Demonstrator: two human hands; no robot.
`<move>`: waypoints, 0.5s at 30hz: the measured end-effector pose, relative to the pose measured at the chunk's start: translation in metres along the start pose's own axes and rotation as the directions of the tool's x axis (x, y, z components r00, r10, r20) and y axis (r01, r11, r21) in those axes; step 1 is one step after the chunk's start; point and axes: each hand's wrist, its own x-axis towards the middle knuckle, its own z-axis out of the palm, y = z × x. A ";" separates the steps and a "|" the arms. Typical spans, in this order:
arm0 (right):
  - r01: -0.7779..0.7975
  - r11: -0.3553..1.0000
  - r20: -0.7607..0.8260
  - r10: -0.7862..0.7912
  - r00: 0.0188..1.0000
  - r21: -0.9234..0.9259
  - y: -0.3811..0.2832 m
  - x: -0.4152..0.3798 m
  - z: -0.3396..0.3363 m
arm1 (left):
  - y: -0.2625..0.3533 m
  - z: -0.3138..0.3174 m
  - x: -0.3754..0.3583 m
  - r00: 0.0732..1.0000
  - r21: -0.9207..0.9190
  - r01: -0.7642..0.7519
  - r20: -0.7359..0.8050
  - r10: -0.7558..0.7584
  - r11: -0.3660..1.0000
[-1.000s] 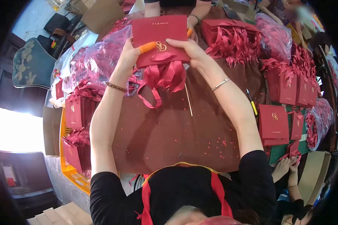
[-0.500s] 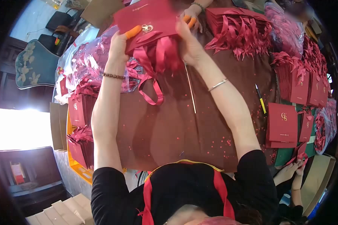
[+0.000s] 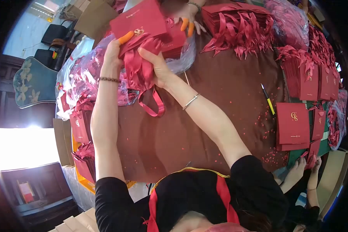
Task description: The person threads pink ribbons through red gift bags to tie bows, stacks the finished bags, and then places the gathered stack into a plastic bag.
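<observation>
My left hand (image 3: 114,52), with an orange cover on the thumb, grips the side of a red paper gift bag (image 3: 143,17) with a gold logo, perhaps several stacked together. The bag is raised over the far left of the table. From its near edge hang red ribbon handles (image 3: 137,71), one dangling in a loop. My right hand (image 3: 157,65) is closed round the bunched ribbons, its thumb on top and its other fingers mostly hidden. Just behind it, more red bags (image 3: 174,41) lie in clear plastic.
Across the brown-covered table (image 3: 189,127), another person's hand (image 3: 189,23) wears orange finger covers. Ribboned bags (image 3: 239,29) are stacked at the back right. A yellow-black pen (image 3: 267,99) lies near more red bags (image 3: 293,123). A co-worker's hands (image 3: 297,172) work at lower right.
The held bag has moved left and slightly toward me. My right hand has gone from the bag's right side to its ribbons. Plastic-wrapped bags now show behind it.
</observation>
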 end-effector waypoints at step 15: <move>0.137 0.958 -0.373 -0.226 0.900 -0.251 -0.005 0.023 -0.055 | -0.059 -0.007 0.106 0.988 0.105 -0.097 0.128 0.084 0.990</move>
